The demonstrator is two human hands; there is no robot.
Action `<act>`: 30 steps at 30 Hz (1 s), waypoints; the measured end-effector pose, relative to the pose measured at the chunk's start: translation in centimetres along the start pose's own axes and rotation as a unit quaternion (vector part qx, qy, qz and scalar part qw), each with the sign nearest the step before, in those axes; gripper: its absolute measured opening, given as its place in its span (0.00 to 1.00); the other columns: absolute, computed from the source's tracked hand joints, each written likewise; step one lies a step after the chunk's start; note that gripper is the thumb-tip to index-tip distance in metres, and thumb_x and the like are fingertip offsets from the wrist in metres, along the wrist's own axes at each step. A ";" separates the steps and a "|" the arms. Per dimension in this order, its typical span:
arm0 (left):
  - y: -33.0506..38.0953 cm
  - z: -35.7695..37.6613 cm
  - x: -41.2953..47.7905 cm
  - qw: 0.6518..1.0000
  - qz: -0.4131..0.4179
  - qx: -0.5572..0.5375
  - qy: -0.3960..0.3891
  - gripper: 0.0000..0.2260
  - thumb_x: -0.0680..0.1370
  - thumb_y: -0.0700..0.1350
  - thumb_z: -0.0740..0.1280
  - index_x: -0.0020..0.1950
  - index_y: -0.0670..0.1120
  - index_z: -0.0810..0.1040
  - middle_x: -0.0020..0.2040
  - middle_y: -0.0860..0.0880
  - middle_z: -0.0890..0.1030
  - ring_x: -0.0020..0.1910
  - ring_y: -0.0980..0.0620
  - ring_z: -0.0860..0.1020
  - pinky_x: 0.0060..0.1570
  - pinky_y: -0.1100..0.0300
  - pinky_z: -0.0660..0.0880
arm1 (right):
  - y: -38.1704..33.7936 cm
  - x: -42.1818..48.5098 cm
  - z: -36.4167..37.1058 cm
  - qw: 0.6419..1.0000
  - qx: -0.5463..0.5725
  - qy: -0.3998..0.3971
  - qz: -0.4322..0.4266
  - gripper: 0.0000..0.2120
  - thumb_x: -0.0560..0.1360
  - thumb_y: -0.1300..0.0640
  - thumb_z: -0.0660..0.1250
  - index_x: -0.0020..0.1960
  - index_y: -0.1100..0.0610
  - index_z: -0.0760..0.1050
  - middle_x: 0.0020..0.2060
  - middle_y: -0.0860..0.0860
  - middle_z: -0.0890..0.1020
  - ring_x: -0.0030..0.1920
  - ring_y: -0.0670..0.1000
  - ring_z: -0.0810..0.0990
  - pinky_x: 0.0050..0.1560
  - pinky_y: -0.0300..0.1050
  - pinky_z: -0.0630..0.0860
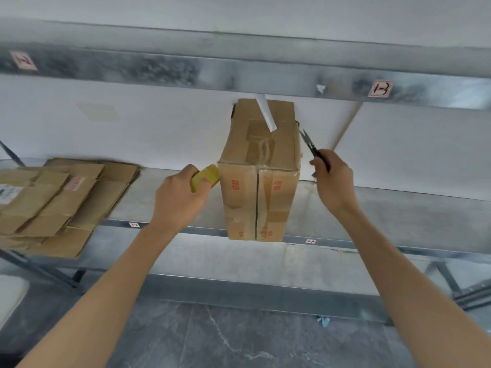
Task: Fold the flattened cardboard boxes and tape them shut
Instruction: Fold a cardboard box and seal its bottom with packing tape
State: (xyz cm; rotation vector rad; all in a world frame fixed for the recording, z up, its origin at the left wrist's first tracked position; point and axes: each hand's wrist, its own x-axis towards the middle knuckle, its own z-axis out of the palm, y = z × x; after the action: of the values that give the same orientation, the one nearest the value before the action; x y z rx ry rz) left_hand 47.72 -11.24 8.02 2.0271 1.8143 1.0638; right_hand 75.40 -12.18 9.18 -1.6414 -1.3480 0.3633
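Head view: the box (261,171) stands assembled on the metal shelf (372,208), its near face overhanging the front edge. The left hand (180,197) grips a tape roll (206,177) touching the box's left top corner. The right hand (333,181) is closed around snips (312,147), blades pointing up, just right of the box.

Risks, as judged:
- The overhanging box may tip off the shelf if the tape is pulled toward the near side.
- The near-face centre seam looks untaped; the flaps may spring open.
- The blades may nick the cardboard or the other hand during the cut.

Flat boxes (53,200) lie stacked at far left. A second shelf (239,73) runs overhead, carrying a label (380,88). Grey floor (212,338) lies below.
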 end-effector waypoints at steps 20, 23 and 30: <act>-1.5 -3.4 0.5 0.943 0.050 -0.213 -0.252 0.05 0.76 0.42 0.62 0.41 0.50 0.73 0.28 0.47 0.78 0.25 0.54 0.74 0.35 0.56 0.74 | -12.9 -1.0 8.0 0.953 -0.269 -0.132 -0.038 0.24 0.64 0.46 0.60 0.59 0.50 0.73 0.50 0.51 0.77 0.53 0.57 0.76 0.52 0.53 0.76; -1.9 -3.9 1.0 0.948 0.087 -0.166 -0.256 0.02 0.77 0.45 0.62 0.48 0.50 0.72 0.30 0.50 0.78 0.27 0.57 0.76 0.36 0.58 0.74 | -12.9 -1.0 7.6 0.957 -0.250 -0.142 -0.046 0.23 0.61 0.47 0.59 0.55 0.49 0.73 0.44 0.49 0.77 0.47 0.56 0.76 0.46 0.51 0.76; -3.9 -4.3 2.3 0.949 0.116 -0.103 -0.273 0.09 0.78 0.55 0.61 0.58 0.57 0.68 0.33 0.50 0.81 0.33 0.50 0.80 0.40 0.52 0.80 | -12.8 -1.3 7.4 0.957 -0.236 -0.162 -0.057 0.13 0.64 0.46 0.59 0.44 0.52 0.70 0.43 0.51 0.76 0.45 0.56 0.76 0.44 0.51 0.73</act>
State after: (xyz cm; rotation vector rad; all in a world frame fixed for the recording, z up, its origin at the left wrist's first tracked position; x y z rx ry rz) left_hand 41.93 -9.51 9.59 2.1579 1.1632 0.6141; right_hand 61.96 -10.54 15.19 -1.9354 -1.8790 0.2601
